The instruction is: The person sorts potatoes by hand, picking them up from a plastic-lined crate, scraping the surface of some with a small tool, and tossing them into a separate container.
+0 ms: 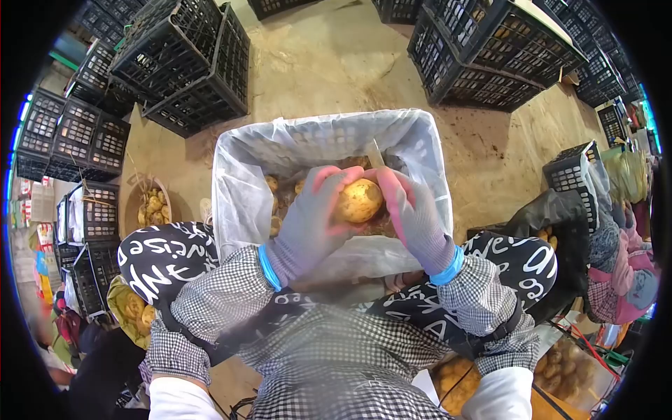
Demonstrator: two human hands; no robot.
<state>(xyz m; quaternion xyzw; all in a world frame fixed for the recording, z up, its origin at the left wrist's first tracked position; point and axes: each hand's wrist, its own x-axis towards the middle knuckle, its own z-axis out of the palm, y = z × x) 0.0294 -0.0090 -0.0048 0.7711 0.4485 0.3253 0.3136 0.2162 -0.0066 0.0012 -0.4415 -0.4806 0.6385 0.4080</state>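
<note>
Bright, even daylight with soft shadows, strong fisheye bending (black vignette at the corners), nearest clothing slightly blurred

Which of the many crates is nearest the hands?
The crate lined with white plastic, directly under the left hand and right hand, which hold a potato over it. The other black crates stand farther off, unlined.

Gloves on left hand [308, 225], right hand [417, 218]: knit cloth. Potato [359, 201]: matt, smooth. Knife [376, 153]: metal. Liner [241, 183]: glossy plastic.
</note>
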